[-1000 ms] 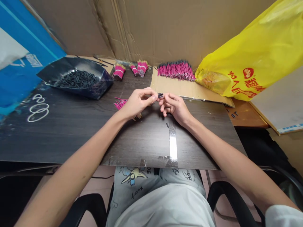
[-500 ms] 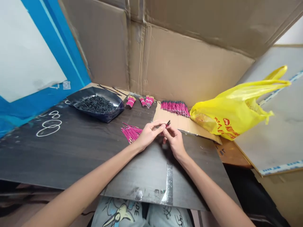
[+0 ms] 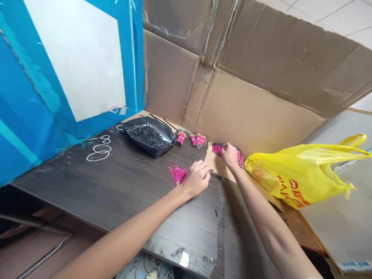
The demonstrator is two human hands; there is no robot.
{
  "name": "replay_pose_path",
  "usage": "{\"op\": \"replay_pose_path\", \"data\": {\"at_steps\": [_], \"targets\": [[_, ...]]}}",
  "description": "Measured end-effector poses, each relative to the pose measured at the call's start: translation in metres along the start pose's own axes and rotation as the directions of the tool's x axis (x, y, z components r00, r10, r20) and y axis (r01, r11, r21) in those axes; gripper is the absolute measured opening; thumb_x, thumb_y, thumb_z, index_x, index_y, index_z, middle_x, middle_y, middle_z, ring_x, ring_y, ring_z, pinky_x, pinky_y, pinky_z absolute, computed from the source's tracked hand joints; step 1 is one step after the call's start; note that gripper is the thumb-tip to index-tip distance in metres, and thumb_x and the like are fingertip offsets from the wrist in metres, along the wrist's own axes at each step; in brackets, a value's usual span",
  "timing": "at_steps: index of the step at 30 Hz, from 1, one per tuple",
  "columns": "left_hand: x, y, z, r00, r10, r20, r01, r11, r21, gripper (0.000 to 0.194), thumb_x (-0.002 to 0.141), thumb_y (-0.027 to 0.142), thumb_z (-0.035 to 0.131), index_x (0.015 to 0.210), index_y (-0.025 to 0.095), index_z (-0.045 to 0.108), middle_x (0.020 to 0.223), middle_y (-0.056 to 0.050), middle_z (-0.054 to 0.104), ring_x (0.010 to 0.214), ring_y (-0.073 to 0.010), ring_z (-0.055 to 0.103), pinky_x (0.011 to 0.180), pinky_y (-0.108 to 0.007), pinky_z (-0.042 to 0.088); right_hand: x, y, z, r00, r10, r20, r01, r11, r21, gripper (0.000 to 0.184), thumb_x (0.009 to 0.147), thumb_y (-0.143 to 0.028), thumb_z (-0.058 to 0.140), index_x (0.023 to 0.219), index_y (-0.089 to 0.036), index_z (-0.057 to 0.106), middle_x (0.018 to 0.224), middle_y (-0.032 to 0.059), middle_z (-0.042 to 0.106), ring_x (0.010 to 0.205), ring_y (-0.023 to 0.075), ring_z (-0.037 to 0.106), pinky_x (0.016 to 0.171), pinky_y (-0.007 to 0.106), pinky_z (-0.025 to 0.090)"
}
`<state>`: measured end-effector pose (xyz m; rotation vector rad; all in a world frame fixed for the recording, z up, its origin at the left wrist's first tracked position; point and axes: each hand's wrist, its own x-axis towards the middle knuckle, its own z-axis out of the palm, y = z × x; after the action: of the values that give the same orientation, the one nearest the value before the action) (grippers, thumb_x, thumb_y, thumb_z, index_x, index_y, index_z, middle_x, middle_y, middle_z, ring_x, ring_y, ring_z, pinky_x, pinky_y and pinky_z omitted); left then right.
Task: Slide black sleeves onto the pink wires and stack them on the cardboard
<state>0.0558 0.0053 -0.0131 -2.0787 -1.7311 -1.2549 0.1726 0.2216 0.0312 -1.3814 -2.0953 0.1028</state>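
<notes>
The right grip (image 3: 228, 154) is at a row of pink wires (image 3: 216, 149) on cardboard (image 3: 211, 159); the left grip (image 3: 198, 177) partly hides loose pink wires (image 3: 176, 174) on the desk (image 3: 136, 186), near a pouch (image 3: 157, 152) of black pieces (image 3: 147, 135).

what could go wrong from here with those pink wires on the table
The right hand is right at the row of pink wires on the cardboard sheet, so a nudge might push some out of line.

The yellow bag sits close against that row's right end; if it slumped, it could disturb the wires.

The left hand partly covers the loose pink pile, so a sweep of that hand might scatter it.
</notes>
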Motion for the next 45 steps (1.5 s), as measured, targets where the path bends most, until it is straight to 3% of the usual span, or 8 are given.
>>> {"op": "replay_pose_path", "data": {"at_steps": [7,11,17,21,25,32,36,45], "targets": [[0.005,-0.011,-0.009,0.999,0.047,0.006,-0.048,0.987,0.153,0.028,0.100,0.017,0.047,0.101,0.020,0.075,0.103,-0.004,0.075,0.100,-0.0187,0.060,0.093,-0.036,0.046,0.020,-0.013,0.019,0.995,-0.043,0.094,0.072,0.939,-0.336,0.032,0.094,-0.005,0.050,0.112,-0.002,0.075,0.115,0.0273,0.072,0.114,0.0331,0.066,0.090,0.034,0.045],[0.017,-0.038,-0.032,0.992,-0.113,0.059,0.105,0.985,0.136,0.033,0.097,0.015,0.045,0.103,0.018,0.077,0.110,-0.006,0.076,0.108,-0.0222,0.059,0.100,-0.041,0.046,0.015,-0.017,0.014,0.990,-0.091,0.105,0.126,0.908,-0.400,0.030,0.098,-0.015,0.051,0.111,-0.005,0.076,0.119,0.0256,0.070,0.120,0.0358,0.061,0.087,0.036,0.047],[0.021,-0.054,-0.063,0.920,-0.198,0.338,0.207,0.978,0.010,0.031,0.091,0.023,0.052,0.096,0.022,0.083,0.108,-0.005,0.076,0.110,-0.0223,0.059,0.108,-0.043,0.048,-0.039,-0.015,-0.011,0.974,-0.197,0.110,0.224,0.901,-0.372,0.032,0.105,-0.027,0.049,0.124,-0.015,0.072,0.124,0.0138,0.071,0.114,0.0298,0.063,0.083,0.036,0.047],[0.020,-0.044,-0.070,0.837,-0.148,0.526,0.108,0.988,0.107,0.028,0.091,0.035,0.060,0.098,0.022,0.084,0.111,-0.006,0.075,0.115,-0.0263,0.058,0.111,-0.047,0.044,-0.107,-0.007,-0.027,0.828,-0.518,0.214,0.544,0.835,-0.087,0.027,0.106,-0.024,0.050,0.115,-0.016,0.074,0.118,0.0109,0.072,0.109,0.0254,0.064,0.094,0.036,0.047],[0.020,-0.038,-0.064,0.802,-0.142,0.580,0.040,0.982,0.186,0.037,0.095,0.045,0.060,0.116,0.023,0.081,0.121,-0.008,0.073,0.118,-0.0274,0.056,0.108,-0.046,0.043,-0.154,-0.006,-0.033,0.728,-0.623,0.288,0.635,0.770,0.060,0.029,0.105,-0.018,0.049,0.124,-0.018,0.073,0.115,0.0088,0.071,0.111,0.0250,0.063,0.087,0.036,0.048],[0.024,-0.029,-0.053,0.780,-0.117,0.615,-0.076,0.957,0.279,0.024,0.097,0.033,0.056,0.090,0.021,0.075,0.106,-0.006,0.074,0.110,-0.0250,0.056,0.099,-0.042,0.040,-0.169,-0.014,-0.027,0.783,-0.547,0.296,0.589,0.805,-0.069,0.022,0.105,-0.015,0.049,0.109,-0.019,0.070,0.109,0.0064,0.068,0.109,0.0253,0.059,0.063,0.037,0.035],[0.027,-0.026,-0.051,0.735,-0.116,0.668,-0.118,0.948,0.294,0.024,0.099,0.031,0.048,0.092,0.019,0.067,0.108,-0.007,0.072,0.109,-0.0250,0.056,0.097,-0.042,0.041,-0.176,-0.009,-0.030,0.787,-0.555,0.270,0.594,0.800,-0.087,0.019,0.097,-0.007,0.054,0.111,-0.014,0.065,0.114,0.0100,0.067,0.112,0.0260,0.057,0.061,0.037,0.033],[0.028,-0.030,-0.051,0.662,-0.166,0.730,-0.087,0.951,0.296,0.029,0.099,0.031,0.035,0.089,0.018,0.059,0.110,-0.011,0.068,0.109,-0.0268,0.053,0.098,-0.044,0.042,-0.200,0.016,-0.048,0.875,-0.455,0.166,0.435,0.889,0.143,0.014,0.108,-0.020,0.043,0.106,-0.018,0.057,0.108,0.0076,0.068,0.103,0.0234,0.061,0.068,0.035,0.036]]}}
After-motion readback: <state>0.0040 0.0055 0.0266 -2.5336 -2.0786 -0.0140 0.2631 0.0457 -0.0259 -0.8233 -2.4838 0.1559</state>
